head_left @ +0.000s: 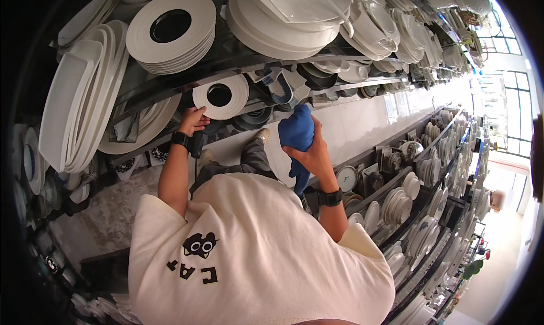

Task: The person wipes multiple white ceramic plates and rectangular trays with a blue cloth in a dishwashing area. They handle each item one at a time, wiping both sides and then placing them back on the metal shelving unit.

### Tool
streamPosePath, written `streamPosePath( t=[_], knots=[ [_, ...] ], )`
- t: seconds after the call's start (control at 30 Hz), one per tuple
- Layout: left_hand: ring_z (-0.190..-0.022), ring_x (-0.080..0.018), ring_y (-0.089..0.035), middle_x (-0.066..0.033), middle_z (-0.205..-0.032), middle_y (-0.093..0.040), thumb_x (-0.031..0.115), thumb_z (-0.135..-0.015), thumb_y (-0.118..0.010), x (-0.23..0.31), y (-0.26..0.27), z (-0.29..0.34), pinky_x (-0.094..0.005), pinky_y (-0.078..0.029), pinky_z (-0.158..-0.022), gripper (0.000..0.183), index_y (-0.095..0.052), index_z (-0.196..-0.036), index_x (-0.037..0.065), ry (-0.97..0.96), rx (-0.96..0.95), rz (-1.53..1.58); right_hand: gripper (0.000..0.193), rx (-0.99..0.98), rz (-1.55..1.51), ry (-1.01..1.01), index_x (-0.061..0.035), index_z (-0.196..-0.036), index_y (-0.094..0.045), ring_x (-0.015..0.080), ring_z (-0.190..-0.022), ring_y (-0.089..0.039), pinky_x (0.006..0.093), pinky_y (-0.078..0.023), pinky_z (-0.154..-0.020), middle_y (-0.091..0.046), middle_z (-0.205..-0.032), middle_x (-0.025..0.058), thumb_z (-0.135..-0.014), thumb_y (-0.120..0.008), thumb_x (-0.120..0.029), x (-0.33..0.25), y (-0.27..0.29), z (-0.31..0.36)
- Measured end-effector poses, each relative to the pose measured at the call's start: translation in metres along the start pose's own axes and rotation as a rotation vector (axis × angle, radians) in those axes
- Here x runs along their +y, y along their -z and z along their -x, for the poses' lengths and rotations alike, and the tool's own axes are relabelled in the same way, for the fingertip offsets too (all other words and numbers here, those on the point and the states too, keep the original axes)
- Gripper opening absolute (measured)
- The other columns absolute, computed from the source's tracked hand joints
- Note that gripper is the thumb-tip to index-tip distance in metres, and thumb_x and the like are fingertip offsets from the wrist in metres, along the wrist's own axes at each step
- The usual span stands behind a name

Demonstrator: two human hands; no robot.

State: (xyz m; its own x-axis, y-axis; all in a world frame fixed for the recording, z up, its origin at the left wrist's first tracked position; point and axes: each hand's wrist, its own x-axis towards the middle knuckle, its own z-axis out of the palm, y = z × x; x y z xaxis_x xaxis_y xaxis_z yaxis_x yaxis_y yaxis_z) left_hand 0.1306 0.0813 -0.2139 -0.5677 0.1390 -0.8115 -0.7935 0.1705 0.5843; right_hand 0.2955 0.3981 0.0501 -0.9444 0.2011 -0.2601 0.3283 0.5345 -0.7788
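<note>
A round white plate (237, 98) with a wide rim and a dark centre is at the lower shelf in front of me. My left hand (194, 121) grips its near left edge, fingers at the rim. To the right, my right hand (311, 146) is closed around a bunched blue cloth (296, 127), part of which hangs below the fingers. Above the plate, on the upper shelf, stands a stack of similar white plates (199, 20) with a black centre on top. Dark bowls (252, 119) sit just right of the held plate.
Long white oval dishes (79, 101) lean at the left of the upper shelf. Large white dishes (277, 33) are stacked at its middle. Across the pale floor aisle (362, 121), another rack (419, 212) carries many plates. Dark shelf edges run close to both hands.
</note>
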Motion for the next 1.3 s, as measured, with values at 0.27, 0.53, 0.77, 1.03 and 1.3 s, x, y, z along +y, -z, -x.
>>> streamPosePath(
  t=[0.27,0.53,0.77,1.03,1.3],
  knots=[
    [-0.084,-0.0208,-0.069,-0.0095,-0.101,-0.068,0.022,-0.094,-0.061,-0.022,0.007,0.009,-0.0318,-0.059,-0.073,0.028,-0.057,-0.116,0.005,-0.209,-0.142,0.406,0.100,-0.048,-0.099,0.084,-0.0092,-0.144,-0.024,0.0389,-0.105,-0.064,0.0424,-0.050,-0.093,-0.063,-0.115,0.0247,-0.068,-0.085,-0.030,0.003,-0.016,0.004],
    [-0.087,-0.0191,-0.069,-0.0092,-0.101,-0.068,0.020,-0.094,-0.061,-0.009,0.011,0.061,-0.0280,-0.058,-0.074,0.026,-0.059,-0.114,0.004,-0.352,-0.271,0.401,0.096,-0.037,-0.214,-0.010,-0.0069,-0.142,-0.026,0.0347,-0.108,-0.063,0.0411,-0.049,-0.094,-0.061,-0.118,0.0240,-0.071,-0.085,-0.033,0.020,-0.031,0.004],
    [-0.083,-0.0203,-0.070,-0.0106,-0.103,-0.068,0.020,-0.092,-0.063,0.015,0.033,0.124,-0.0288,-0.059,-0.070,0.029,-0.057,-0.114,0.002,-0.212,-0.364,0.140,0.076,-0.058,-0.599,-0.019,-0.0063,-0.140,-0.035,0.0217,-0.111,-0.056,0.0353,-0.048,-0.094,-0.057,-0.123,0.0115,-0.083,-0.077,-0.035,0.042,-0.053,-0.007],
    [-0.074,-0.0149,-0.069,-0.0087,-0.098,-0.069,0.023,-0.092,-0.063,0.059,0.003,0.195,-0.0302,-0.060,-0.063,0.033,-0.061,-0.114,-0.002,-0.361,-0.744,-0.253,0.075,-0.225,-0.906,-0.216,-0.0089,-0.144,-0.032,0.0187,-0.111,-0.054,0.0349,-0.049,-0.093,-0.052,-0.127,0.0083,-0.084,-0.075,-0.027,0.059,-0.065,-0.022],
    [-0.108,-0.0112,-0.057,-0.0104,-0.119,-0.062,0.030,-0.099,-0.055,0.082,-0.007,0.229,-0.0274,-0.045,-0.092,0.047,-0.049,-0.133,-0.002,-0.827,-0.360,-0.514,0.072,0.042,-0.819,0.032,-0.0078,-0.136,-0.041,0.0181,-0.104,-0.057,0.0334,-0.048,-0.091,-0.056,-0.119,0.0063,-0.073,-0.077,-0.004,0.005,-0.067,-0.016]
  ],
)
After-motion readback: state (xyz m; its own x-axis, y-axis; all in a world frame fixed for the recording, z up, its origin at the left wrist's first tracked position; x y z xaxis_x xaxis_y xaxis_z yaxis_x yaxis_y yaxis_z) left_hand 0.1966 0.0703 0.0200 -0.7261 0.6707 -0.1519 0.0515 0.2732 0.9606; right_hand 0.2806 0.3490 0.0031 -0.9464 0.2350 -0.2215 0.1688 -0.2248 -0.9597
